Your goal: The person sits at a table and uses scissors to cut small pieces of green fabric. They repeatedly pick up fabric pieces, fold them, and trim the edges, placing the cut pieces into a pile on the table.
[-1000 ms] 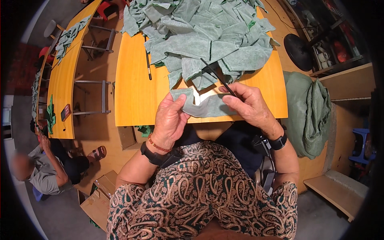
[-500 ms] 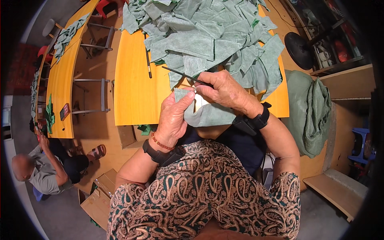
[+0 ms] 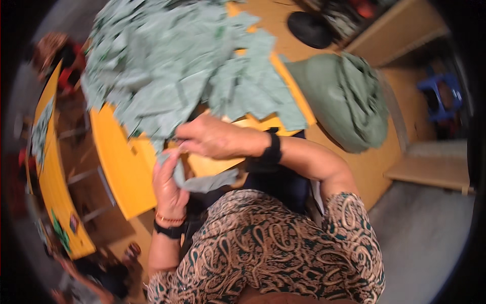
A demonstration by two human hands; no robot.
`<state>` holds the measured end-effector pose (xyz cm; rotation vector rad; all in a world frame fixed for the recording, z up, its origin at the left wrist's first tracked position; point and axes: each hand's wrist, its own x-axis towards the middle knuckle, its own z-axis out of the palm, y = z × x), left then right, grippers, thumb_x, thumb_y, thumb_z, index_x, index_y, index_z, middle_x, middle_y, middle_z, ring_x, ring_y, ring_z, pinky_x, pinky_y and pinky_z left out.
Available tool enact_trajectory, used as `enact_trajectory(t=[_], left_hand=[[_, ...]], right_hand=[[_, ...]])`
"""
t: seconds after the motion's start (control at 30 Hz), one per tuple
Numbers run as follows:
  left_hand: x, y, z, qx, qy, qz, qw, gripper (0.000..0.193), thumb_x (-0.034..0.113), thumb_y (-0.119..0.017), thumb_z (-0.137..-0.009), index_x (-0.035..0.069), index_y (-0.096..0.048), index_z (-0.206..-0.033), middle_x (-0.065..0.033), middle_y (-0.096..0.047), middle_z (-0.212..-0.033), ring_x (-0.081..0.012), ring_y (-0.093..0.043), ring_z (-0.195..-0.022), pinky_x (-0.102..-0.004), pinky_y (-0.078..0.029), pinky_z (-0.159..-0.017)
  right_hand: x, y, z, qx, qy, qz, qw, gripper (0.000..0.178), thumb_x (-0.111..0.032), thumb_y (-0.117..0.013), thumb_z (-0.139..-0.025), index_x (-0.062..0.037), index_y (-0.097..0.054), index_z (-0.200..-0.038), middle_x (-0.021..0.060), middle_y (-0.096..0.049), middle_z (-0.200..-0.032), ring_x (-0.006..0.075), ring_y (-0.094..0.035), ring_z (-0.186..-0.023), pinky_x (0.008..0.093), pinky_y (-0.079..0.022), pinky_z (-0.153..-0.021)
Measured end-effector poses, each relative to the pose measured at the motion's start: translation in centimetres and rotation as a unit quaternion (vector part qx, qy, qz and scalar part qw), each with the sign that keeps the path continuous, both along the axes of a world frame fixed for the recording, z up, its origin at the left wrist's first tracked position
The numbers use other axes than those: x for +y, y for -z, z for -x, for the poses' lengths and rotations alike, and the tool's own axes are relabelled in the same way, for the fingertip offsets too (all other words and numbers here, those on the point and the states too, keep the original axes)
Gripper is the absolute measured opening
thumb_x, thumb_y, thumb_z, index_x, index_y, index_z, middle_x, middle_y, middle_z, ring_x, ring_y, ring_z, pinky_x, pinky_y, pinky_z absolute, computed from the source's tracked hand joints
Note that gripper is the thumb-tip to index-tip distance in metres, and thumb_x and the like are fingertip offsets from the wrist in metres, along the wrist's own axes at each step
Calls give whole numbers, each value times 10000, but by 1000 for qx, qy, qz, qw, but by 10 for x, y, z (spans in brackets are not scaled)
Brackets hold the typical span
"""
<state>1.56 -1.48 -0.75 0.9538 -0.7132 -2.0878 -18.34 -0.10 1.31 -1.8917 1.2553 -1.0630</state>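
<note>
My left hand (image 3: 171, 187) is closed, its thumb and fingers pinching a small grey-green cloth piece (image 3: 211, 183) whose free end hangs toward my lap. Right beside it, my right hand (image 3: 215, 138) is closed with its fingertips meeting the cloth near the left thumb. The thin black stick in the right hand is mostly lost in motion blur, with only a dark trace at the fingers. Just beyond both hands, a large heap of grey-green cloth pieces (image 3: 157, 66) covers much of the yellow table (image 3: 124, 169).
A big green sack (image 3: 344, 101) rests on the floor right of the table. Farther right are a blue stool (image 3: 440, 96) and a low wooden board (image 3: 430, 164). At left stands another yellow table (image 3: 55, 187) with cloth on it; a blurred person (image 3: 101, 273) sits near its end.
The whole view has swung, so the table, heap and sack now appear tilted and farther left. Both hands stay together at the small cloth piece. The black stick, plain before, is now blurred.
</note>
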Motion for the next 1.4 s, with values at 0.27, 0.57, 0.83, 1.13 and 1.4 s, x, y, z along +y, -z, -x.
enact_trajectory(t=[0.27, 0.57, 0.83, 1.13, 1.4], left_hand=[[1, 6, 7, -30, -37, -36, 998, 92, 105, -613, -929, 79, -622, -1017, -4, -640, -871, -114, -601, -708, -254, -492, -591], [-3, 0, -3, -8, -22, 79, 997, 75, 52, -622, -924, 76, -590, -988, 4, -619, -875, -72, -573, -759, -225, -474, -684], [-6, -3, -8, -51, -24, 119, 991, 56, 61, -606, -918, 59, -592, -972, 18, -615, -889, -41, -541, -759, -216, -469, -689], [-17, -2, -17, -86, 61, 181, 978, 27, 67, -619, -908, 48, -600, -915, 33, -594, -790, -26, -499, -680, -199, -413, -588], [-18, -11, -11, 87, 63, 18, 994, 54, 53, -598, -893, 97, -572, -909, 58, -425, -653, -44, -358, -525, -207, -307, -476]], right_hand=[[50, -13, 10, 21, 57, -29, 998, 258, -223, -639, -853, 13, -630, -959, 218, -649, -782, 416, -640, -760, 460, -499, -670], [23, -8, -4, -174, 93, -47, 979, 219, -16, -631, -844, 4, -672, -1058, 12, -585, -943, 29, -467, -610, 209, -399, -548], [-10, -3, -13, -67, -47, -82, 993, 199, -127, -637, -844, 43, -636, -949, 132, -607, -721, 219, -568, -643, 328, -459, -613], [-21, -18, -17, 22, -50, -117, 992, 241, -188, -600, -851, 45, -565, -799, 236, -542, -655, 372, -522, -585, 422, -415, -562], [-26, -7, -12, -121, -66, -194, 971, 194, -155, -649, -843, 11, -579, -773, -20, -501, -642, 65, -429, -629, 285, -374, -538]])
